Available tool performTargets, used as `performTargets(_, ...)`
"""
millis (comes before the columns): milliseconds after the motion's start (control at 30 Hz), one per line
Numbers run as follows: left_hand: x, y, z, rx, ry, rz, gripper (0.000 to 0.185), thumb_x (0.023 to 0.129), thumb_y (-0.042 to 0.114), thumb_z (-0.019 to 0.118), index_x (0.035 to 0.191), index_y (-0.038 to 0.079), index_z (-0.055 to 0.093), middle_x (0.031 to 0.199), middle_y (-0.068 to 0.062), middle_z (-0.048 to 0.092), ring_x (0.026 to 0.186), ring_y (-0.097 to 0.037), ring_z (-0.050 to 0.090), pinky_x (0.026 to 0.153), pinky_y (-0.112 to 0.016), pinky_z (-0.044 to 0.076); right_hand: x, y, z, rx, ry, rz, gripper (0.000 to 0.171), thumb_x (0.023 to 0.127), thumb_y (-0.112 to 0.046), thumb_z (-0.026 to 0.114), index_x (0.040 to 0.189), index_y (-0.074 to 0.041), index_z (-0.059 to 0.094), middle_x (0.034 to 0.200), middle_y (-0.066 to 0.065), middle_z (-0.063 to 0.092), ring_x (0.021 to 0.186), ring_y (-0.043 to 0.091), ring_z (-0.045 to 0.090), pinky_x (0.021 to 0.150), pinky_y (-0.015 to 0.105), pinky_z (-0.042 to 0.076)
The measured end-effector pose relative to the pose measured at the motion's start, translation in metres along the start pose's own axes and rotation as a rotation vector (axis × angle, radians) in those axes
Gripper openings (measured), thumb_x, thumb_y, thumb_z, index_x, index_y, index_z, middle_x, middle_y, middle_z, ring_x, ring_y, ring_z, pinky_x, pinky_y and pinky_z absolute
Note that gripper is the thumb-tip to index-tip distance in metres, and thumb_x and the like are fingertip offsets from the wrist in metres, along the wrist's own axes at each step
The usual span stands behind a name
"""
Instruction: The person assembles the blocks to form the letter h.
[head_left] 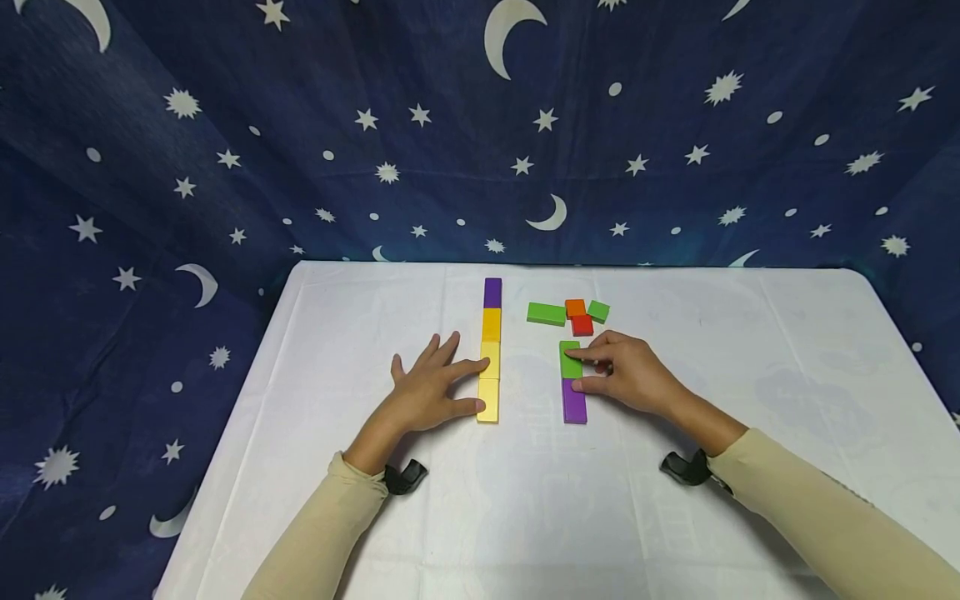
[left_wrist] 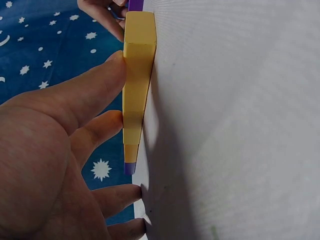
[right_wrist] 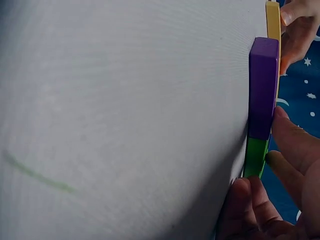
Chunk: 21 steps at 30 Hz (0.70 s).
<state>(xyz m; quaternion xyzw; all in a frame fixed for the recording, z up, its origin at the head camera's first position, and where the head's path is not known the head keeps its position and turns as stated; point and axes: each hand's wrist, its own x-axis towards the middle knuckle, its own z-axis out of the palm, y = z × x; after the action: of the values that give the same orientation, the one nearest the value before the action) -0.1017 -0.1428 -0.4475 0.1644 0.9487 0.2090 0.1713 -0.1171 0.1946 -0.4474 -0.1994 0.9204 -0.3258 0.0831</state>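
Observation:
A straight row of blocks lies left of centre in the head view: two pale yellow blocks nearest, then a deeper yellow block, with a purple block at the far end. My left hand has its fingers spread, thumb and index fingertip on the pale yellow blocks and the other fingertips over the cloth. To the right, a green block and a longer purple block lie end to end. My right hand rests its thumb on the purple one and its index finger on the green one.
Behind the shorter row lie a long green block, an orange block, a red block and a small green block. A white cloth covers the table; a dark blue star-patterned curtain hangs behind it.

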Motion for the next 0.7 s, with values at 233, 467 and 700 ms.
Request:
performTargets(233,0.0001,-0.0002,0.0005,-0.007,0.005,0.004,0.064,0.087,0.056,0.073,0.146,0.041,0.055,0.172,-0.007,0.018,0.16,-0.037,0.008,0.109,-0.085,-0.004,-0.001,0.0004,0.0006,-0.001,0.002,-0.005,0.051,0.078,-0.025,0.09,0.125,-0.014,0.075,0.099,0.003,0.066,0.081,0.015,0.056,0.068,0.026,0.045)
performTargets(467,0.0008,0.0002,0.0007,-0.004,0.003,-0.004,0.064,0.086,0.056,0.074,0.146,0.042,0.055,0.172,-0.007,0.018,0.16,-0.037,0.008,0.109,-0.085,-0.004,-0.0025,0.0004,0.0008,-0.015,-0.005,-0.006,0.051,0.079,-0.027,0.089,0.126,-0.015,0.074,0.099,0.003,0.066,0.081,0.014,0.055,0.068,0.026,0.044)
performTargets(700,0.0003,0.0007,0.0005,-0.003,0.003,-0.006,0.064,0.086,0.056,0.074,0.146,0.042,0.055,0.172,-0.006,0.018,0.16,-0.037,0.008,0.11,-0.084,-0.004,-0.0034,-0.0016,0.0002,-0.022,-0.016,0.014,0.052,0.079,-0.025,0.09,0.127,-0.014,0.074,0.098,0.003,0.066,0.08,0.015,0.055,0.068,0.027,0.044)
